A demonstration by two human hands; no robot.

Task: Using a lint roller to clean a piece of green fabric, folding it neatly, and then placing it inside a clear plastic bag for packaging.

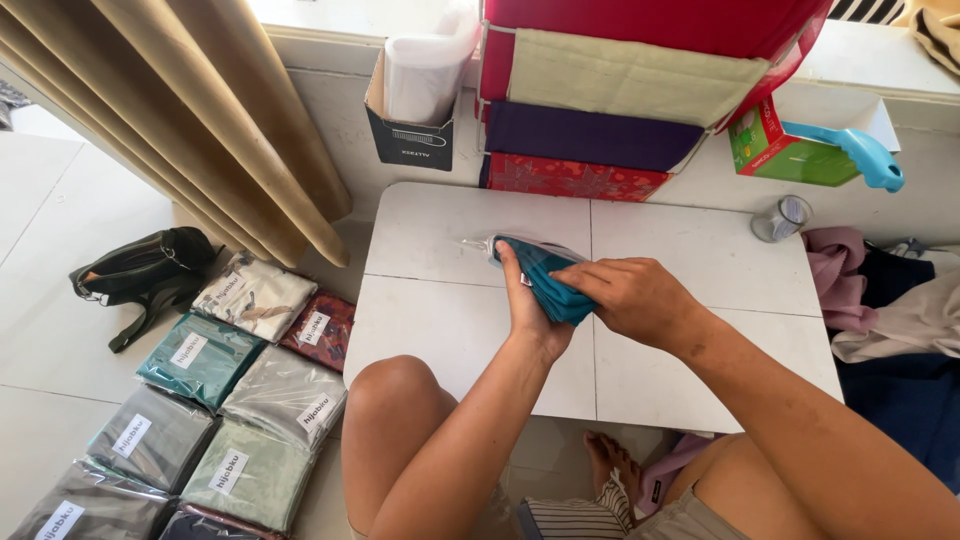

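A folded teal cloth (553, 287) lies partly inside a clear plastic bag (490, 245) on the low white table (690, 250). My left hand (528, 305) grips the cloth from its near left side, thumb along the bag's mouth. My right hand (628, 293) rests on the cloth's right end, fingers pressing it toward the bag. Both forearms reach in from the bottom of the view, over my bent knees.
Several bagged folded cloths (203, 358) with white labels lie in rows on the floor at left. A black handbag (145, 272) sits beyond them, beside beige curtains (200, 110). Stacked fabric boxes (600, 90), a tape dispenser (850, 150), a tape roll (782, 218) and loose clothes (880, 300) line the back and right.
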